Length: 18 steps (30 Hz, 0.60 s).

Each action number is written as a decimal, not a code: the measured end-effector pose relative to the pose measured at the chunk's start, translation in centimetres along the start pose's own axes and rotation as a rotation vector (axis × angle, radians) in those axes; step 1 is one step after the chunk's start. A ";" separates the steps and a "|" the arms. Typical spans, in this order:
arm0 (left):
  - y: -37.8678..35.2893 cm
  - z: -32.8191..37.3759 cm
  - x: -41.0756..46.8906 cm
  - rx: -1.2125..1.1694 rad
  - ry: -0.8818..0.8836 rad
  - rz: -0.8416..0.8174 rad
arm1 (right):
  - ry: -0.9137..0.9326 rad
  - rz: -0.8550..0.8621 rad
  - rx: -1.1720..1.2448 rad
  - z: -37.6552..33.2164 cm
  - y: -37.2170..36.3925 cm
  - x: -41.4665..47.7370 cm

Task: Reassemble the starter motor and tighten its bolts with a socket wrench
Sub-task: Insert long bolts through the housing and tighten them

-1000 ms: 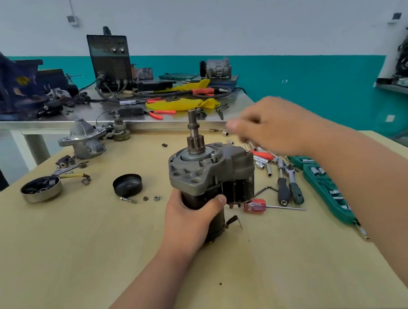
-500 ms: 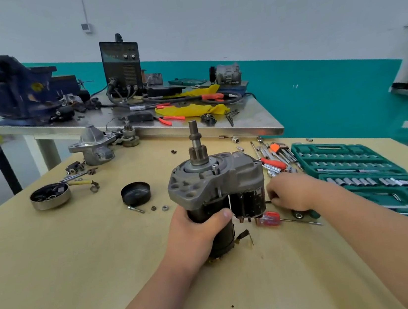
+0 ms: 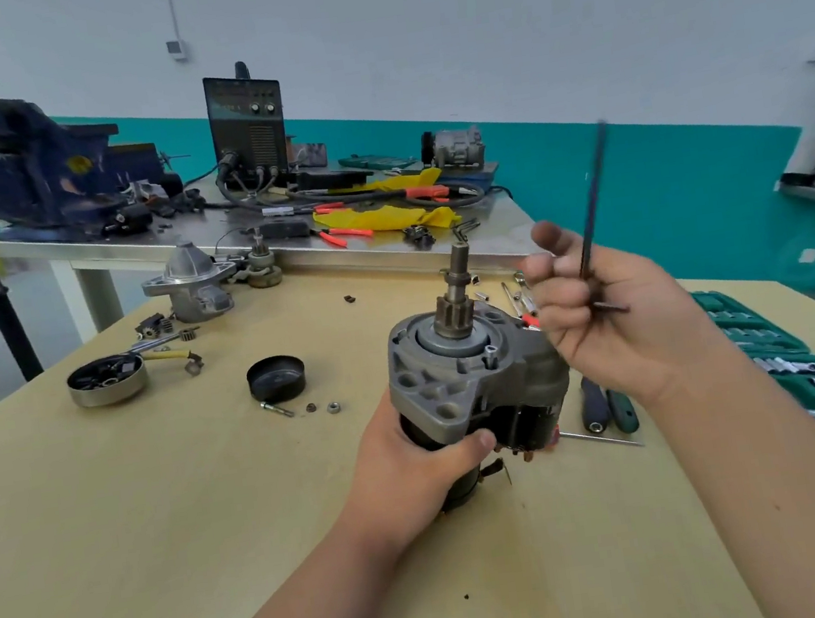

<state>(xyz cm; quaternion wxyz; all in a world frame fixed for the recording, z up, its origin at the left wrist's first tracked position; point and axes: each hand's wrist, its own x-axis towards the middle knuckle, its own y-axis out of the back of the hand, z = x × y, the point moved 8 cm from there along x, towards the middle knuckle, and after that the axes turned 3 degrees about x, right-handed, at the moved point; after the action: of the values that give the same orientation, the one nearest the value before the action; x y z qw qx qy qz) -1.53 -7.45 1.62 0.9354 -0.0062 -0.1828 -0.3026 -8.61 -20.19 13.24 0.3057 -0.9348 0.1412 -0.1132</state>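
Now, the starter motor (image 3: 472, 383) stands upright on the wooden table (image 3: 164, 522), pinion shaft up, with the left hand (image 3: 416, 473) wrapped round its dark body. It looks heavy, rigid and likely greasy, so that low barrel grip suits. The right hand (image 3: 615, 328) curls its fingers round a thin L-shaped hex key (image 3: 592, 212), just beside the housing.

- Right hand (image 3: 620, 327): half a second ago low on the tools lying right of the starter motor (image 3: 476, 377); now lifted clear, level with the motor's pinion shaft and just right of it, palm toward the camera.
- Hex key (image 3: 592, 196): black, L-shaped, newly gripped in the right hand's curled fingers. Long arm rises tilted right, short arm lies across the palm.
- Right forearm: now covers more of the green socket set case (image 3: 762, 340) right of the motor.
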 end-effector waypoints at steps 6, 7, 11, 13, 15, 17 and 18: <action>-0.6 -0.3 0.3 -0.024 -0.004 -0.004 | 0.019 0.189 0.176 3.4 -0.1 -4.0; -0.7 -0.4 0.3 -0.029 -0.004 -0.008 | 0.039 0.233 0.290 2.9 0.8 -4.1; -0.6 -0.4 0.0 -0.039 0.008 0.004 | 0.163 0.437 0.449 -0.1 5.7 -4.6; -0.5 -0.2 0.0 -0.028 0.004 0.009 | 0.142 0.447 0.375 -0.2 7.3 -4.3; -0.5 -0.2 0.0 -0.024 0.006 0.004 | 0.072 0.513 0.082 0.2 9.3 -4.2; -0.5 -0.1 0.0 -0.027 -0.001 0.010 | -0.022 0.616 -0.545 -0.1 11.7 -4.1; -0.4 0.0 0.0 -0.025 -0.007 0.013 | -0.076 0.645 -0.837 -0.1 12.6 -4.0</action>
<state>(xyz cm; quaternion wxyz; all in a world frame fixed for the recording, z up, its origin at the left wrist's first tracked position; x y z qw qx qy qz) -1.80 -7.80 1.55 0.9366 -0.0200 -0.1820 -0.2988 -14.87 -28.66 5.21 -0.0691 -0.8894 0.4434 0.0867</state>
